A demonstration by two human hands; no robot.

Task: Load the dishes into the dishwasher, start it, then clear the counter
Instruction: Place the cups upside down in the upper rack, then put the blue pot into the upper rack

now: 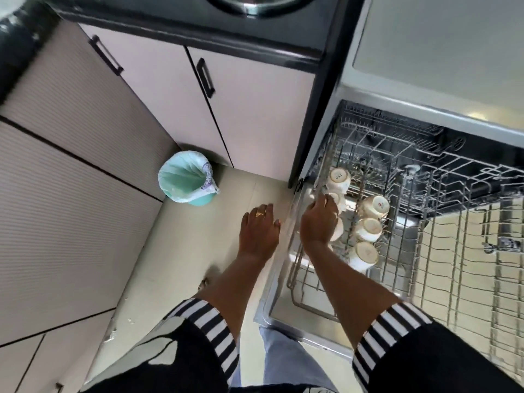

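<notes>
The dishwasher stands open at the right, its wire rack (306, 282) pulled out over the lowered door. Several white cups lie upside down in two rows in the rack, among them the farthest cup (338, 178) and the nearest cup (365, 255). My right hand (319, 222) reaches into the left row and grips a white cup (337, 229), which it partly hides. My left hand (259, 226), with a ring on one finger, hovers flat over the floor just left of the door's edge and holds nothing.
A small bin (185, 182) lined with a pale green bag stands on the floor by the cabinet corner. Beige cabinet doors with black handles (205, 78) rise under a dark counter (198, 26). Another wire rack (467, 268) extends at the right.
</notes>
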